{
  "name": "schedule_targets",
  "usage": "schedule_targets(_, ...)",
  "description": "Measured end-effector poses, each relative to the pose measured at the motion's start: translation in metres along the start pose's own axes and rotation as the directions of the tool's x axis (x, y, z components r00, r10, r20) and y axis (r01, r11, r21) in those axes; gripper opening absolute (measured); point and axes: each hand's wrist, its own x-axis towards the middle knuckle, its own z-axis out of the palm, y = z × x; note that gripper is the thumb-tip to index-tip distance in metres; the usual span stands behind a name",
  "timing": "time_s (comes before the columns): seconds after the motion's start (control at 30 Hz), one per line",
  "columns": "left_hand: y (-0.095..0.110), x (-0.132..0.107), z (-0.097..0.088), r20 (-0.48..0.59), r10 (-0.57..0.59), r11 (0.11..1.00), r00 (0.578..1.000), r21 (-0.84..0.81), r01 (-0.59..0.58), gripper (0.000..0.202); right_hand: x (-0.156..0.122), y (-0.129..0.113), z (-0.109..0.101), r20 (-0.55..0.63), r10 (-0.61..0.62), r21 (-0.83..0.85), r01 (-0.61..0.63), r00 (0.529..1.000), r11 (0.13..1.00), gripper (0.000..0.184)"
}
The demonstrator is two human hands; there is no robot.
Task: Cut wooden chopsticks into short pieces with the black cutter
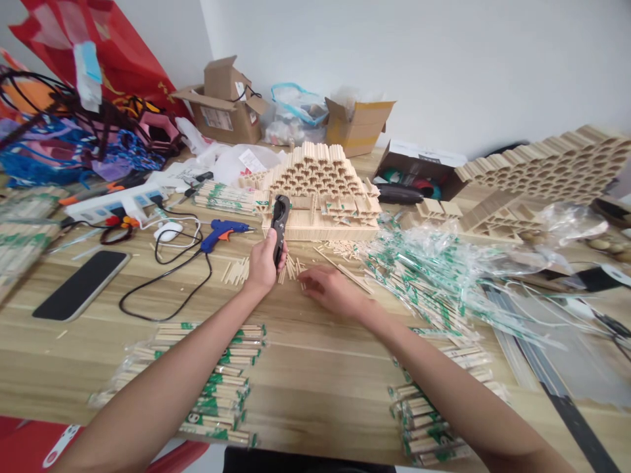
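Note:
My left hand (265, 263) is wrapped around a black hand tool (280, 226) with a rounded head, held upright; it looks like a cutter. To its right, my right hand (328, 288) is low over the table, its fingers bent together at short wooden stick pieces (292, 268). Whatever its fingertips pinch, if anything, is too small to make out. More short pieces (236, 270) lie left of my left hand. Just behind both hands stands a stepped model of wooden sticks (323, 233), like a building with a tiled roof.
A blue glue gun (217, 235) with a looping cable and a phone (81, 286) lie left. Wrapped chopsticks (231, 391) are stacked in front, with another stack (434, 420) at right. Torn wrappers (428, 269) spread rightward near a second stick structure (547, 167). Cardboard boxes (224, 121) stand behind.

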Motion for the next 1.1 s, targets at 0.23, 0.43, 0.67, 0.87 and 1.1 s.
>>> schedule_targets(0.23,-0.002,0.001,-0.001,0.009,0.003,1.000,1.000,0.012,-0.003,0.068,0.000,0.000,0.001,0.008,0.019,0.017,-0.019,1.000,1.000,0.027)
schedule_targets(0.43,-0.003,0.001,-0.002,0.004,0.003,1.000,1.000,0.010,-0.003,0.068,0.000,-0.001,0.001,0.013,0.040,0.043,-0.040,0.999,0.998,0.029)
schedule_targets(0.67,-0.002,0.000,-0.002,0.009,0.005,1.000,1.000,0.003,-0.005,0.068,0.000,0.000,0.005,0.005,0.041,0.070,-0.041,0.999,0.997,0.027)
schedule_targets(0.87,-0.001,0.001,-0.002,0.006,0.000,1.000,1.000,0.004,0.000,0.067,-0.006,0.015,0.003,-0.075,0.020,0.096,-0.013,0.997,0.995,0.028)
schedule_targets(1.1,-0.003,0.001,-0.001,0.002,0.005,1.000,1.000,0.005,-0.005,0.069,-0.012,0.031,-0.006,-0.174,0.057,0.144,-0.032,0.983,0.989,0.026)
